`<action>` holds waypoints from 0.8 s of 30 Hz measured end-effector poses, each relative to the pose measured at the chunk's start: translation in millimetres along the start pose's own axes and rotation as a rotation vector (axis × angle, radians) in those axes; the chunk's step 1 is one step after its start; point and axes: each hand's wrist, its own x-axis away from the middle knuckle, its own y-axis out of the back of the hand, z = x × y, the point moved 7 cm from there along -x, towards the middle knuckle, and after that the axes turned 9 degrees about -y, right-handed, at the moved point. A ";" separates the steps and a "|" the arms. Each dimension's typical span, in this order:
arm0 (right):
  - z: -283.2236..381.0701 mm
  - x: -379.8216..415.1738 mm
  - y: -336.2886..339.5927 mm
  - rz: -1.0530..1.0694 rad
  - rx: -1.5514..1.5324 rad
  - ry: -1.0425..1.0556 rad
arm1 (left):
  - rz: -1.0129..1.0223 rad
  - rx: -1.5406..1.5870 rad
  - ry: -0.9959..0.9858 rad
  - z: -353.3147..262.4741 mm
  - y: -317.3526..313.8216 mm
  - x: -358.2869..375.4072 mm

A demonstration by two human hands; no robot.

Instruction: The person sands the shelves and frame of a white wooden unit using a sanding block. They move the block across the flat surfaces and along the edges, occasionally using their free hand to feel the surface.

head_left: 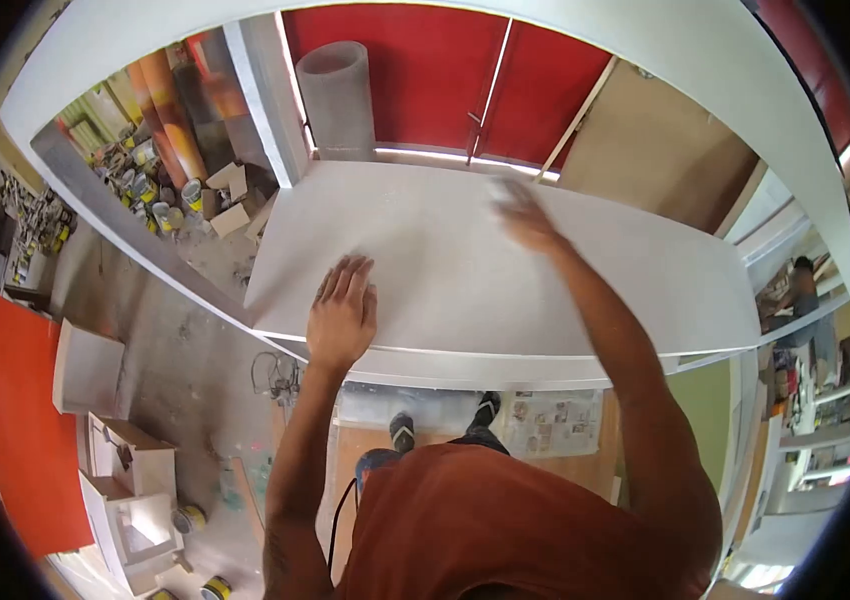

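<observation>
A broad white panel lies in front of me, set inside a curved white frame. My left hand is over the panel's near left part, palm down, its fingers stretched out and lying flat. Farther out and to the right, my right hand is over the panel's far part. Motion smears its fingers, and a pale greyish patch shows at the fingertips. I cannot make out whether that is a thing in the hand.
A grey rolled sheet stands behind the panel, before red doors. Paint cans and an open cardboard box crowd the left. White cabinets stand lower left, near an orange panel. Another person is at the far right.
</observation>
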 end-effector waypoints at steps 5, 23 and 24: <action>-243.8 70.1 74.2 -0.096 0.578 -0.628 | 0.004 -0.081 -0.058 -10.5 -2.4 -6.0; -220.2 103.5 125.8 -0.114 0.286 -0.842 | 0.043 -0.088 0.040 -9.8 -6.7 -4.3; -229.3 79.9 104.8 -0.161 0.255 -0.922 | 0.038 -0.079 0.076 -7.5 -7.8 -4.2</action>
